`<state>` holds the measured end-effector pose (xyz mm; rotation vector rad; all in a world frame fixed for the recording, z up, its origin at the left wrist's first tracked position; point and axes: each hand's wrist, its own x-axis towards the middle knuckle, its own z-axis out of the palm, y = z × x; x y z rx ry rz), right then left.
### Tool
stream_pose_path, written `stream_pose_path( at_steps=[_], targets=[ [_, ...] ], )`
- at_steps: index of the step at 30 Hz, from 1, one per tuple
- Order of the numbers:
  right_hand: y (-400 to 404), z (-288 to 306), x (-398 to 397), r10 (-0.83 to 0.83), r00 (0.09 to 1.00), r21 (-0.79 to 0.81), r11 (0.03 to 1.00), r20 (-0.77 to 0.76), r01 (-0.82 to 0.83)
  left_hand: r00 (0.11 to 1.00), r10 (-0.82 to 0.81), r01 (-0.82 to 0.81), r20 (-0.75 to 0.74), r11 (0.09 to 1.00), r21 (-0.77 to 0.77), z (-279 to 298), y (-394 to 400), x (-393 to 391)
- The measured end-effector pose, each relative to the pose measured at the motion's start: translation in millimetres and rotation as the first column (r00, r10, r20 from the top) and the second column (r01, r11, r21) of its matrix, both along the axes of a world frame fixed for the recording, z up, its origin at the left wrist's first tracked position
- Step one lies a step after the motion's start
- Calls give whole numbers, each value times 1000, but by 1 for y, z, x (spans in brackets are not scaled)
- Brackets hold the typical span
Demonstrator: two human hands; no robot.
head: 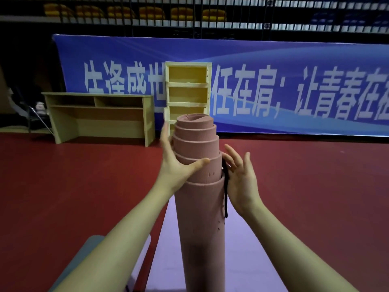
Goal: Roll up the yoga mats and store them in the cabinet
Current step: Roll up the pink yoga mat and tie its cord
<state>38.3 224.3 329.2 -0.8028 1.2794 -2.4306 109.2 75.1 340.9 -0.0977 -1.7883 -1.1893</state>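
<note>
Pink foam, rolled into a tube with its inner coils telescoped upward in steps, is held upright at the centre of the view: this is the pink yoga mat (200, 218). The left hand (174, 165) is curled round the stepped upper coils from the 9 o'clock side, with the thumb pressed across the front of the roll and the fingers wrapped behind it. The right hand (242, 182) is held at the roll's 3 o'clock side with its fingers spread; the fingertips are seen at a black cord (225, 186) that hangs down along the roll's outer edge, but whether the cord is pinched cannot be told. Under the roll, toward 6 o'clock, a purple mat (242, 249) is laid flat on the red floor (315, 186), and a grey mat (84, 260) is seen at 7 o'clock, partly hidden by the left forearm. At 12 o'clock, well beyond the roll, a cream cabinet (188, 91) with open compartments is stood against a blue banner (294, 81). A wooden counter (99, 116) is placed just beside the cabinet at its 9 o'clock side
</note>
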Motion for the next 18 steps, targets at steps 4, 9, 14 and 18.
stream_pose_path(
  at_steps=[4, 9, 14, 18],
  targets=[
    [-5, 10, 6, -87, 971, 117, 986, -221, 115, 1000, 11, -10, 6, 991, -132, 4, 1, -10],
    [-3, 2, 1, -222, 883, 133, 945, -414, 300, 999, 52, -50, 11, 987, -154, -6, -1, -18],
    [2, -7, -4, -270, 869, 130, 928, -415, 350, 997, 70, -71, -9, 981, -183, -14, 10, -22],
    [9, -16, -1, -263, 883, 126, 934, -390, 334, 998, 54, -48, 31, 985, -165, -26, 17, -21]
  ],
)
